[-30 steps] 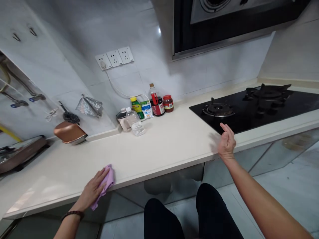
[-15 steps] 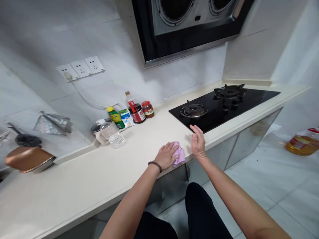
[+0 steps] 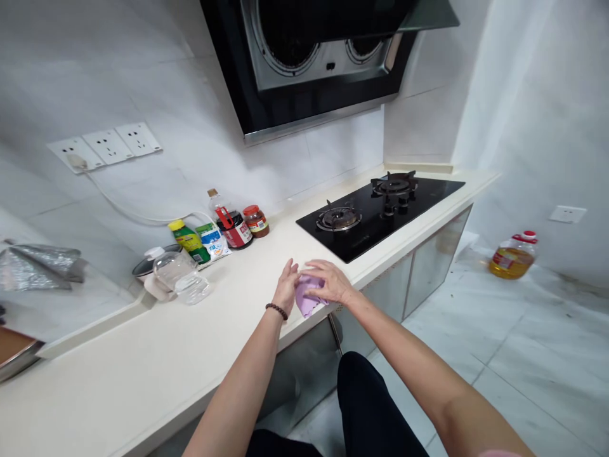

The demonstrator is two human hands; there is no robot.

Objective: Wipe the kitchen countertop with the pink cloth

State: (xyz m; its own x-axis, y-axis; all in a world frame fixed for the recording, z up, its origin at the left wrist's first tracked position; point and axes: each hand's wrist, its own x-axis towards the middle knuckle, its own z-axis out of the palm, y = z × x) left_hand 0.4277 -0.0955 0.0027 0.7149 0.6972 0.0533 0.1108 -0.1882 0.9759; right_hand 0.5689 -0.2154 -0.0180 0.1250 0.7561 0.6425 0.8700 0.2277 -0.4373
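A small purple cloth (image 3: pixel 307 299) is at the front edge of the cream countertop (image 3: pixel 157 355), just left of the black gas hob (image 3: pixel 375 206). My left hand (image 3: pixel 286 289), with a dark bead bracelet on the wrist, touches the cloth's left side with its fingers together. My right hand (image 3: pixel 328 281) lies over the top of the cloth, fingers curled onto it. Both hands meet on the cloth.
Sauce bottles and jars (image 3: pixel 223 228), a clear plastic bottle (image 3: pixel 183 276) and a small pot stand by the wall. A range hood (image 3: pixel 309 57) hangs above the hob. An oil jug (image 3: pixel 514 256) stands on the tiled floor at right. Sockets (image 3: pixel 104 146) are on the wall.
My left hand slid the purple cloth along the counter edge from far left to beside the hob. My right hand came down onto the cloth. The view swung to the right.
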